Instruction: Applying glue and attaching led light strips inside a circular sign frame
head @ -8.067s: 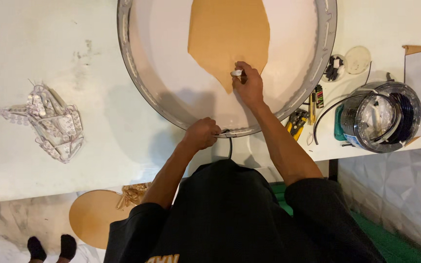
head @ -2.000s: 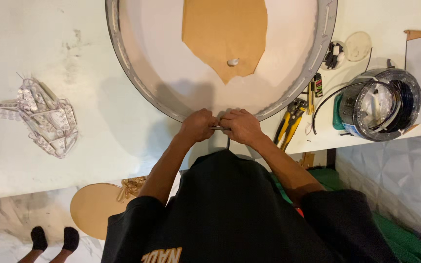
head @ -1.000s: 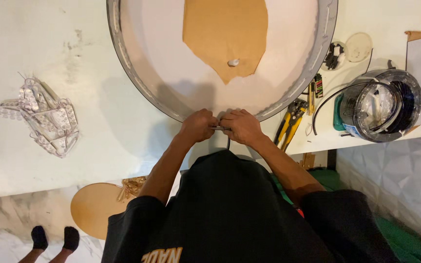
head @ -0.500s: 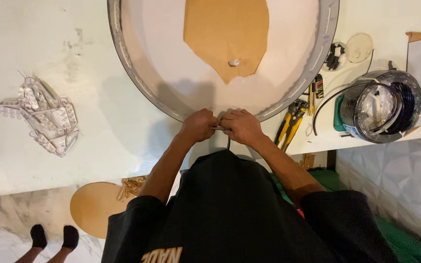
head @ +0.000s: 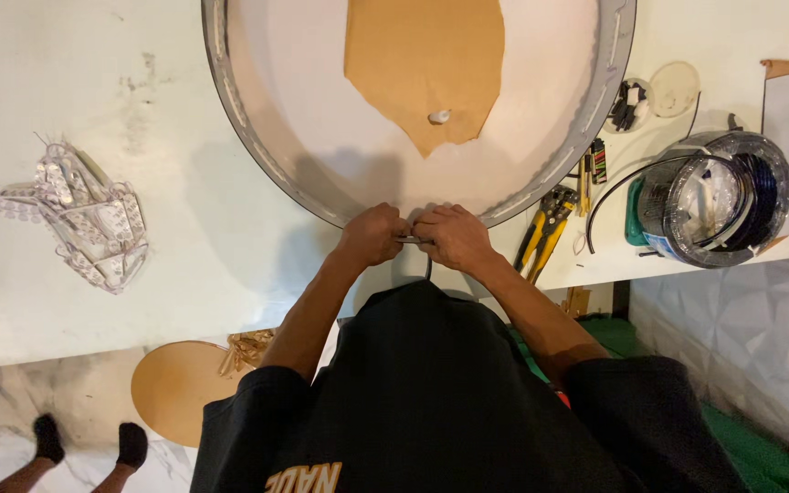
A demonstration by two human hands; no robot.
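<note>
Pinching a thin dark strip [head: 410, 239] between them, the left hand [head: 373, 234] and right hand [head: 452, 236] met, closed, against the round frame [head: 541, 183] rim, yellow pliers [head: 543, 234] just right.

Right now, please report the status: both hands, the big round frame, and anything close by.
Left hand and right hand together, pinching near rim of round frame. Brown paper sheet lies inside. Yellow pliers beside right hand, not touching.

Workshop: white workbench [head: 93, 119], yellow-handled pliers [head: 545, 233], cable spool [head: 719, 196].
</note>
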